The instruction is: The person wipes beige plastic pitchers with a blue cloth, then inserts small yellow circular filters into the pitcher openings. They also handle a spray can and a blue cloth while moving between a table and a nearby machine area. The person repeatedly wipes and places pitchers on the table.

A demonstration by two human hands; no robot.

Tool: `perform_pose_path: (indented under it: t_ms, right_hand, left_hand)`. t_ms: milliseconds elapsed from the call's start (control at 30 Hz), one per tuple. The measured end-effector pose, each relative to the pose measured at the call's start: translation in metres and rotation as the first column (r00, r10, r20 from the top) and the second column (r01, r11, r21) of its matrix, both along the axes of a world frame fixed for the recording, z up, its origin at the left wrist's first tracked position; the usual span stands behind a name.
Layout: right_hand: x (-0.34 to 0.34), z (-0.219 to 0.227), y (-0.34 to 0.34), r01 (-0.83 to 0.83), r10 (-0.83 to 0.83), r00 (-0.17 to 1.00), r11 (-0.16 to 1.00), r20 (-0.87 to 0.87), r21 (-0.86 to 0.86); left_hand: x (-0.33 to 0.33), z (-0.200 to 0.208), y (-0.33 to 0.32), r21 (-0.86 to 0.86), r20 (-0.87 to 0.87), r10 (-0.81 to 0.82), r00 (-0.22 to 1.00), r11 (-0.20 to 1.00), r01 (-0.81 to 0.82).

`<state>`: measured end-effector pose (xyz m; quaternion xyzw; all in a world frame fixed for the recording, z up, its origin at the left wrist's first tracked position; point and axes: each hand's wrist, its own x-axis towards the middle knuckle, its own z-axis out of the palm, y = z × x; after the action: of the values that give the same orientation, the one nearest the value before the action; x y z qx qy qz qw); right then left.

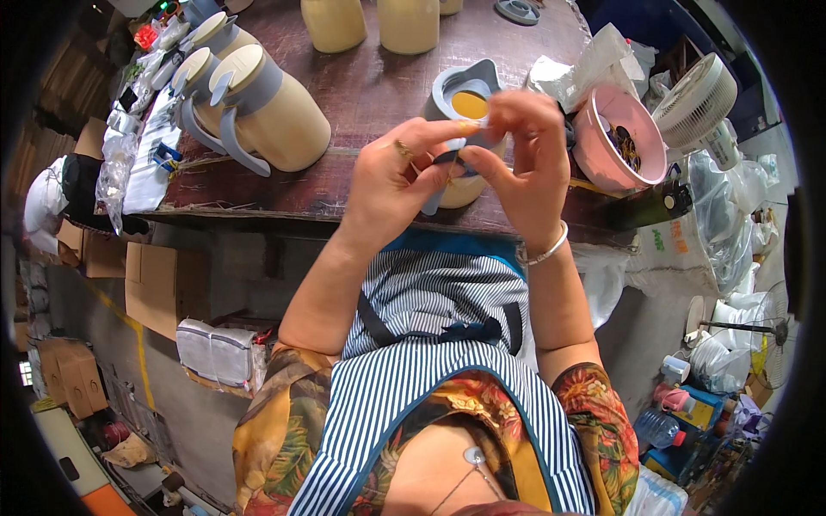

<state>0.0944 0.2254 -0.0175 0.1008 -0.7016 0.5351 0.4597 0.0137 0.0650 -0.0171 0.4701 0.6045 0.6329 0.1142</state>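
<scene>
Above the table's near edge, my left hand (389, 182) and my right hand (532, 163) meet with fingertips pinched together. Something small is between them, with a thin yellowish strand by the left thumb; its kind I cannot make out. Directly behind my hands stands a cream thermos jug (460, 193) without a lid. Its grey collar (445, 86) and spout rise beyond my fingers, and its round mouth shows yellow. My hands hide most of its body and handle.
Lidded cream jugs (288, 120) with grey handles stand at the left, others (409, 24) at the far edge. A grey lid (518, 10) lies far right. The pink bowl (594, 142) holds dark and yellow thin pieces, beside a fan (697, 90) and dark bottle (647, 206).
</scene>
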Motion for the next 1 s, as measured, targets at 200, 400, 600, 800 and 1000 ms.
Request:
perform_pose_path:
  t_ms: [200, 400, 600, 800, 1000]
  right_hand:
    - [0.006, -0.012, 0.012, 0.076, -0.205, 0.969, 0.782, 0.140, 0.619]
    - [0.001, -0.027, -0.009, 0.400, -0.466, 0.885, 0.752, -0.007, 0.525]
    - [0.008, -0.030, -0.016, 0.393, -0.427, 0.903, 0.784, -0.043, 0.480]
    - [-0.017, -0.042, -0.030, 0.683, -0.659, 0.726, 0.657, -0.196, 0.318]
    - [0.103, -0.105, 0.008, 0.485, -0.445, 0.860, 0.865, -0.251, 0.128]
  left_hand:
    - [-0.040, 0.054, -0.009, -0.163, -0.728, -0.074, 0.682, 0.984, -0.067]
    - [-0.050, 0.031, -0.010, -0.175, -0.506, -0.018, 0.862, 0.981, -0.083]
    - [-0.030, 0.054, 0.013, -0.006, -0.684, 0.338, 0.647, 0.884, -0.468]
    - [0.030, -0.049, -0.007, 0.074, -0.050, 0.531, 0.846, 0.847, -0.527]
    - [0.036, -0.045, 0.002, 0.099, -0.181, 0.729, 0.660, 0.681, -0.725]
